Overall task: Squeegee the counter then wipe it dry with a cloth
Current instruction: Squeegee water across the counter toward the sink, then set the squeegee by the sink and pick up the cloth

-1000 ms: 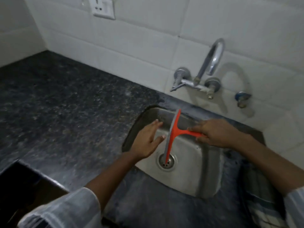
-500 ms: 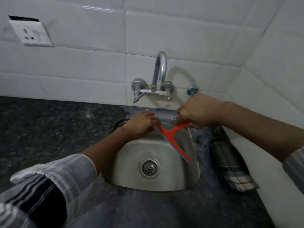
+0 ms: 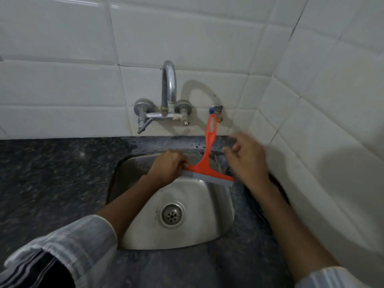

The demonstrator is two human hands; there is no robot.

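Observation:
An orange squeegee [image 3: 208, 161] with a grey rubber blade stands over the back of the steel sink [image 3: 218, 225]. Its handle points up to the small wall valve [image 3: 216, 110]. My left hand [image 3: 168, 166] is closed on the blade's left end. To the right of the handle, my right hand [image 3: 246, 157] is blurred, with spread fingers holding nothing and not touching the squeegee. The dark speckled counter [image 3: 52, 179] surrounds the sink. Only a dark edge of the checked cloth [image 3: 279, 185] shows by the right wall, behind my right forearm.
A chrome wall faucet [image 3: 168, 94] arches over the sink's back rim. White tiled walls close the back and the right side, leaving a narrow strip of counter to the right of the sink. The drain [image 3: 171, 215] lies in the basin's middle.
My right hand has let go of the squeegee handle and pulled away to the right. The handle has swung up toward the wall valve. My left hand now grips the blade's end.

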